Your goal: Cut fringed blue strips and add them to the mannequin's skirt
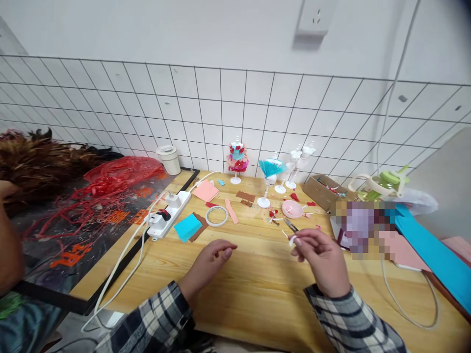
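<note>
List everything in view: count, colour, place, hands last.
wall: one, white, back
socket: one, white, wall
table: one, tan, front
stands: four, white, two decorated, back
canister: one, white, back left
power strip: one, white, left
tape roll: one, white, centre
sheets: several, pink, blue, brown, centre and right
dish: one, pink, centre right
scraps: several, red, around dish
tool: one, dark, near dish
box: one, brown, right
bottle: one, greenish, right
plastic: uncounted, red, left
feathers: uncounted, brown, left
cables: several, white, both sides
coworker's arm: one, left edge
pixelated patch: contents unclear, right
left hand: one, plaid sleeve, centre front
right hand: one, plaid sleeve, right front, pinching white piece
</note>
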The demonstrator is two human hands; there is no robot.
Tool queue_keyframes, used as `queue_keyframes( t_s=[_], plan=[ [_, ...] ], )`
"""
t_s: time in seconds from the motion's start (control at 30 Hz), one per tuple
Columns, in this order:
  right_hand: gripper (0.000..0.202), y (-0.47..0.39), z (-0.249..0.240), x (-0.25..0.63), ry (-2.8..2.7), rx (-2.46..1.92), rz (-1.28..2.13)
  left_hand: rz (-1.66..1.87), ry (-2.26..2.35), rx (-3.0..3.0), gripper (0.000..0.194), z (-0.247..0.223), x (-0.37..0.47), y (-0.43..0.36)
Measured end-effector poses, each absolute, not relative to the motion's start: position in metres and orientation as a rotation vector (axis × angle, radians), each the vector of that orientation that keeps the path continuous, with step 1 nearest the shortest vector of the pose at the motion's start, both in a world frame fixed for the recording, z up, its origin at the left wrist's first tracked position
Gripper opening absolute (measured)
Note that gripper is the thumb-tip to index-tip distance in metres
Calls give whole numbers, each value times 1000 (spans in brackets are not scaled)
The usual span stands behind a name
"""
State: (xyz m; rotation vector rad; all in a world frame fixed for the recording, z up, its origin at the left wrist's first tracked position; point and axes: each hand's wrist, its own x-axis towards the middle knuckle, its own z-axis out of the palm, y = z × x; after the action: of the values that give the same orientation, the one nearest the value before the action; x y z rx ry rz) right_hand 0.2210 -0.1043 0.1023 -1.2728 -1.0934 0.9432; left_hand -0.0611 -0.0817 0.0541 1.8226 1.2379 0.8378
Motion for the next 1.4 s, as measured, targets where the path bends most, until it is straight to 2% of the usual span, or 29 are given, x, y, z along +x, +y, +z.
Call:
queue_keyframes(
  t_s=[0.13, 0.23, 0.4, 0.53, 0.6, 0.67, 0.77, 0.83, 1.07, 1.23, 1.4],
  plan=[
    [23, -98, 136, 165, -1266, -1089, 972, 851, 1013, 1803, 39, 123, -42, -86],
    [13, -100, 147, 141, -1397, -1093, 755, 996, 1041, 1850, 31, 149, -34, -94],
    [5, -108, 142, 124, -1580, -1060, 351, 1132, 1112, 1896, 22, 148, -35, -104],
    [5, -104, 132, 126, -1626, -1071, 431, 1098, 1133, 1903, 23, 145, -39, -105],
    [23, -99, 128, 131, -1587, -1099, 415, 1091, 1176, 1786, 23, 142, -41, -103],
    [32, -95, 125, 137, -1601, -1070, 229, 1073, 1207, 1574, 23, 136, -43, -99],
    [23, -87, 123, 140, -1843, -885, -82, 1032, 1155, 1240, 26, 124, -45, -94],
    [19, -81, 122, 139, -2010, -770, -155, 1035, 1096, 1090, 27, 119, -46, -94],
    [7, -58, 118, 136, -2046, -752, -82, 1035, 1133, 1101, 25, 131, -45, -100],
    [9, -54, 117, 143, -2068, -728, -50, 978, 1147, 1317, 31, 140, -39, -104],
    [11, -53, 119, 146, -1975, -736, 267, 911, 1313, 1791, 32, 141, -32, -101]
  ],
)
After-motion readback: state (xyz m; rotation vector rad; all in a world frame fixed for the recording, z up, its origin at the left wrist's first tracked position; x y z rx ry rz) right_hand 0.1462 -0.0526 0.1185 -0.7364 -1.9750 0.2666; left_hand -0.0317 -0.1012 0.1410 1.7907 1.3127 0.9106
